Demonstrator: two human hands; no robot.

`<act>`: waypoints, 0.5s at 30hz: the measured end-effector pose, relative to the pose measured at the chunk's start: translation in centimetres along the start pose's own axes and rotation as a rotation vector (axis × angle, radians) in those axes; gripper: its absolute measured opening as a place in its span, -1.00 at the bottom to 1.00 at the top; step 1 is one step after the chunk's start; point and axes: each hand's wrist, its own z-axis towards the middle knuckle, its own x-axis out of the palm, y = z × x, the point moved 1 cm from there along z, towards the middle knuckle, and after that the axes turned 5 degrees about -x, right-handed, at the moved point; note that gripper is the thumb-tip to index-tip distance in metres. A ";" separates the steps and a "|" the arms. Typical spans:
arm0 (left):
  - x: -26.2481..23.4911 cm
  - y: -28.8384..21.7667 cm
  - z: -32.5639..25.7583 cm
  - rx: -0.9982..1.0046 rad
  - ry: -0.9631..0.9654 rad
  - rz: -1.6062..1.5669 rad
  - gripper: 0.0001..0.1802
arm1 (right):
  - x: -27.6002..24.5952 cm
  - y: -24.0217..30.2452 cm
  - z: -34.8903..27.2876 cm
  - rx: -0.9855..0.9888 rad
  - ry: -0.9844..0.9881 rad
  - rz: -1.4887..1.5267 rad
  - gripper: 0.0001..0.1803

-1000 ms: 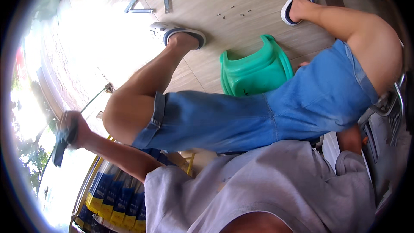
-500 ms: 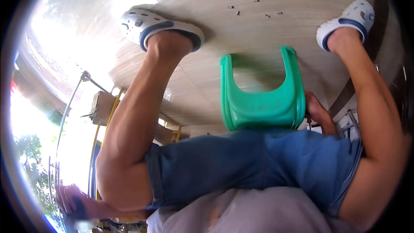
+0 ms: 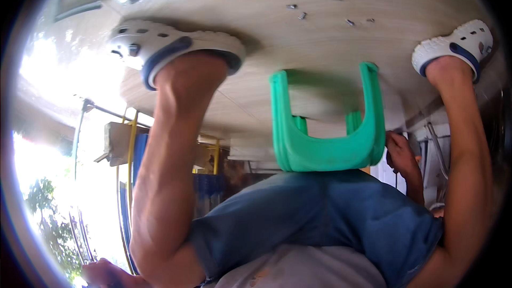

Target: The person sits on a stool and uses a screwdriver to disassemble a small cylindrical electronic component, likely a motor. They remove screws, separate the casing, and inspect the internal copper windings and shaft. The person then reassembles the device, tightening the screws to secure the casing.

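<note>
I look down past my own body, so the floor appears at the top. A green plastic stool (image 3: 328,149) stands on the pale floor between my two legs. My right hand (image 3: 401,156) is beside the stool's right edge with its fingers curled; whether it grips anything is unclear. Only part of my left hand (image 3: 106,274) shows at the bottom left edge, and its fingers are hidden. Blue shorts (image 3: 330,218) and a grey shirt (image 3: 298,272) fill the lower middle. My feet wear white clogs with blue trim, one on the left (image 3: 170,50) and one on the right (image 3: 458,45).
Several small screws or bits (image 3: 320,13) lie on the floor beyond the stool. A yellow and blue metal frame (image 3: 130,154) stands at the left, with bright daylight and trees behind it. Metal bars and tubing (image 3: 434,144) are at the right.
The view has tilted further down, so the stool and both clogs now look larger. My left hand has dropped to the bottom left edge. The right hand stays by the stool.
</note>
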 end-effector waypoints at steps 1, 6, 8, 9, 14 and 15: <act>-0.2 0.6 0.6 -0.013 -0.009 0.001 -0.71 | -0.3 -0.5 -0.1 -0.040 -0.002 -0.040 -0.57; 0.1 3.1 2.5 -0.081 -0.011 0.048 -0.71 | -0.2 -1.8 0.9 -0.289 0.002 -0.186 -0.60; -0.4 3.8 3.3 -0.109 -0.017 0.044 -0.71 | 0.1 -0.5 0.5 -0.215 0.015 -0.107 -0.59; -0.4 4.3 3.4 -0.116 -0.016 0.047 -0.71 | 0.3 0.2 0.5 -0.161 0.038 -0.021 -0.57; 0.2 6.1 3.8 -0.166 -0.001 0.079 -0.71 | 0.2 2.5 0.0 -0.138 0.081 0.130 -0.52; 0.5 6.4 3.9 -0.172 0.005 0.090 -0.71 | 0.2 2.3 0.0 -0.096 0.093 0.119 -0.51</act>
